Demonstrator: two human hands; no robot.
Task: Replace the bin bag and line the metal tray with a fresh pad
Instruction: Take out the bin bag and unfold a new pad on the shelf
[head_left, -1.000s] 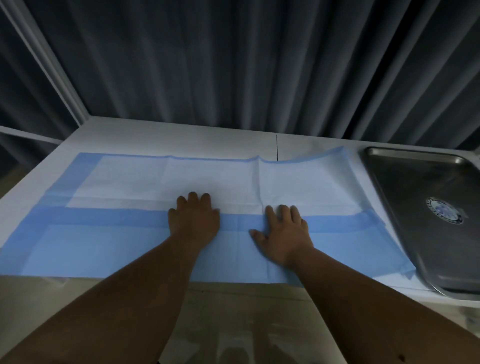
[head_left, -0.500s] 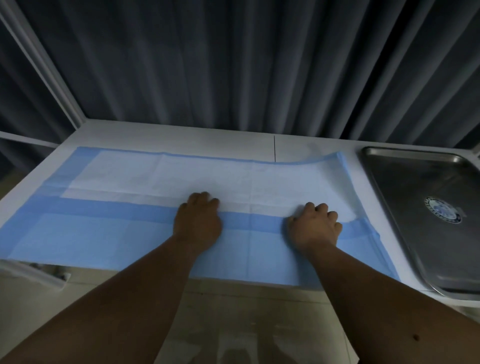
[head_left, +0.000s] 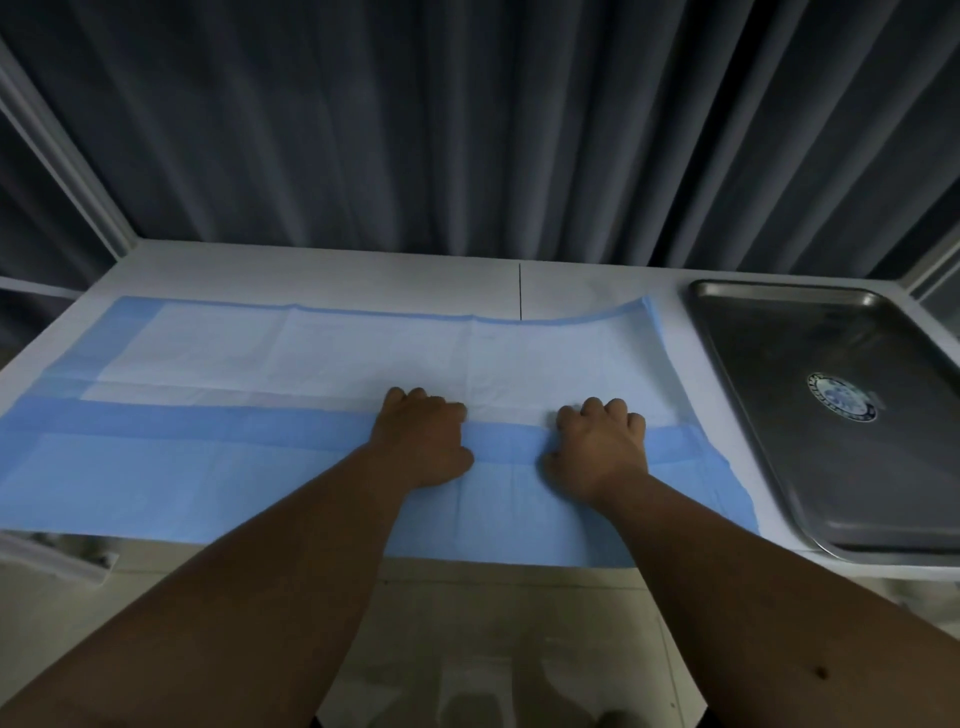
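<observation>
Both hands, left (head_left: 423, 441) and right (head_left: 597, 449), fingers curled, bunch the pad (head_left: 234, 415) spread along counter's front edge; tray (head_left: 810, 374) bare at right end. Gather evenly, lift flat, avoid creasing

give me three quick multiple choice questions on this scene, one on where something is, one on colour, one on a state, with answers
1. Where is the metal tray relative to the pad?
A. on top of it
B. to its right on the table
C. to its left

2. What colour is the pad?
A. blue and white
B. green
C. red

3. What does the tray hold?
A. the pad
B. a bin bag
C. no pad yet

Answers:
1 B, the tray lies beside the pad's right edge.
2 A, white centre with blue border and blue folded strip.
3 C, its metal floor shows bare, while the left hand and right hand rest with curled fingers on the pad.
</observation>
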